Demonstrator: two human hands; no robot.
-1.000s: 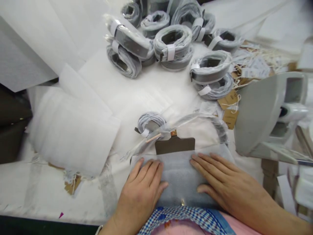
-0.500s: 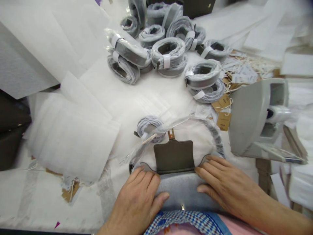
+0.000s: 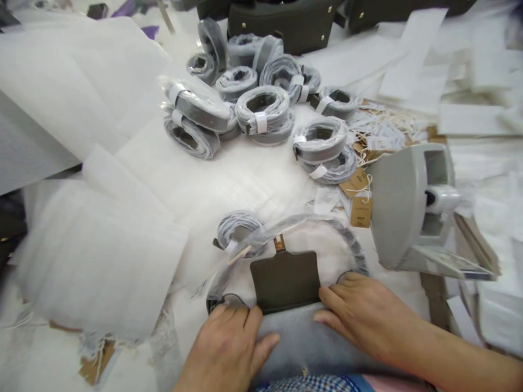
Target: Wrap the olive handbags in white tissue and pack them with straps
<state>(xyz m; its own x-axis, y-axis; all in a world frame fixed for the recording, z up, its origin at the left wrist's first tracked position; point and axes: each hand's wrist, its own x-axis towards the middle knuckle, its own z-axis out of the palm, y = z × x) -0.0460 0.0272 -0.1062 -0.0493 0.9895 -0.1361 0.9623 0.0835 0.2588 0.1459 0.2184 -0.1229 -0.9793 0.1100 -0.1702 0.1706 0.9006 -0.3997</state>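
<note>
Dark flap (image 3: 285, 280): lies unfolded between the hands, just ahead of the thumbs, base corner at the right fingertips.
Gold clasp piece (image 3: 279, 243): on the flap's far end, well ahead of the fingers.
Greyish sheet (image 3: 302, 343): spread over the bag's near side, below and between the thumbs.
Left hand (image 3: 231, 345): bent at the fingers over the covered bag's far edge, thumb spread toward the other hand; cannot tell whether gripping underneath.
Right hand (image 3: 355, 307): likewise curled over that edge beside the flap, thumb apart on the sheet; grip hidden too.
Just changed: from flat on the sheet a second ago to curled over the edge; flap base uncovered since, with far more dark surface bare.
Meaning: judging by this, sheet now kept to the bag's near side, clear of the flap; tucked or merely folded at the edge, cannot tell.
Film-wrapped handle (image 3: 355, 245): arches beyond both sets of fingertips.
Single coil (image 3: 241, 228): ahead of the left fingers, beside the handle.
Banded coils (image 3: 263, 103): piled farther ahead.
Brown tags (image 3: 361, 211): ahead of the right fingers, next to the grey dispenser (image 3: 408, 201).
White sheets (image 3: 102, 267): stacked left of the left fingers.
</note>
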